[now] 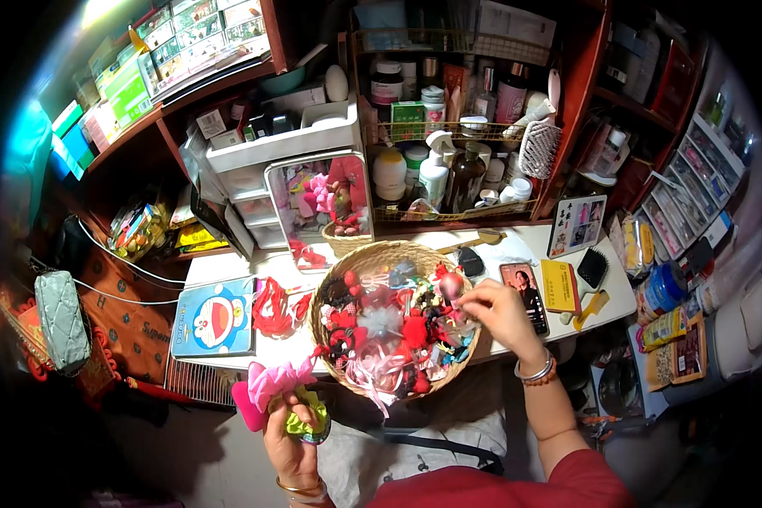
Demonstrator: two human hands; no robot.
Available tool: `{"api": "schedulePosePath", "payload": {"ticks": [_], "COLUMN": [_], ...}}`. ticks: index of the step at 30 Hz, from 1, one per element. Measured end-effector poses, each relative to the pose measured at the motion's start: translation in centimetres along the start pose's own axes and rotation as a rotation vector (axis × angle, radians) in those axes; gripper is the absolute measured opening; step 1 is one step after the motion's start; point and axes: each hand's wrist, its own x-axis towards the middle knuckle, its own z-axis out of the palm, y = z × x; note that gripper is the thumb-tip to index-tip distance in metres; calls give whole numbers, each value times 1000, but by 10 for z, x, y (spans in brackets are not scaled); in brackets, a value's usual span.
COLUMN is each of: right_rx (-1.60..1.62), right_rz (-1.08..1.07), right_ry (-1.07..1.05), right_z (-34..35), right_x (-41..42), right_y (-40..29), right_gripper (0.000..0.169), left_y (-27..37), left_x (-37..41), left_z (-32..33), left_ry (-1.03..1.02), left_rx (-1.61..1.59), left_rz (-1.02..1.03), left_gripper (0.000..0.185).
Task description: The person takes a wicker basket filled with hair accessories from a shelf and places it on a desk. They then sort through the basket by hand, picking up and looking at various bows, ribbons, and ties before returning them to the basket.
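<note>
My left hand (pixel 292 422) is closed around a pink fabric hair accessory (pixel 279 383) and a yellow-green scrunchie (pixel 307 416), in front of the desk's near edge. Over the right side of a round woven basket (pixel 322 279), my right hand (pixel 498 311) has its thumb and fingers pinched together beside a shiny red-pink round piece (pixel 451 287). Whether the fingers grip that piece, I cannot tell. Hair ties, bows and ribbons in red, pink, black and blue fill the basket, with a grey-white tulle bow (pixel 381 322) near the middle. A pink ribbon (pixel 378 400) hangs over its near rim.
Left of the basket lie red ribbons (pixel 273 308) and a blue cartoon-print case (pixel 213 317). A mirror (pixel 317 184) and a wire rack of bottles (pixel 451 213) stand behind. At right are a phone (pixel 524 295), a yellow box (pixel 560 286) and a black hairbrush (pixel 592 269).
</note>
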Motion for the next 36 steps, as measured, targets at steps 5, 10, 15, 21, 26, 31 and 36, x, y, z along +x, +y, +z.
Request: {"api": "schedulePosePath", "payload": {"ticks": [5,10,15,21,26,31,36], "right_rx": [376,732,244,-522,-421,668,1040], "right_rz": [-161,105,-45,-331,-204,117,312], "right_ry": [98,-128,-169,-220,-143,-129,-288], "right_z": [2,10,41,92,81,19,-7], "right_x": [24,58,100,125,125,92,45], "right_y": [32,21,16,41,21,21,43], "right_gripper": [7,10,14,15,16,18,12], "left_y": [1,2,3,3,7,2,-5], "left_x": [-3,-5,-7,-9,-12,-8,-2], "left_z": [10,11,4,5,4,-2,-6], "left_ry": [27,-6,-8,16,59,39,0], "left_rx": [32,17,44,41,51,31,-21], "left_rz": [5,0,-7,-6,28,18,-7], "left_gripper": [16,15,16,17,17,18,17]}}
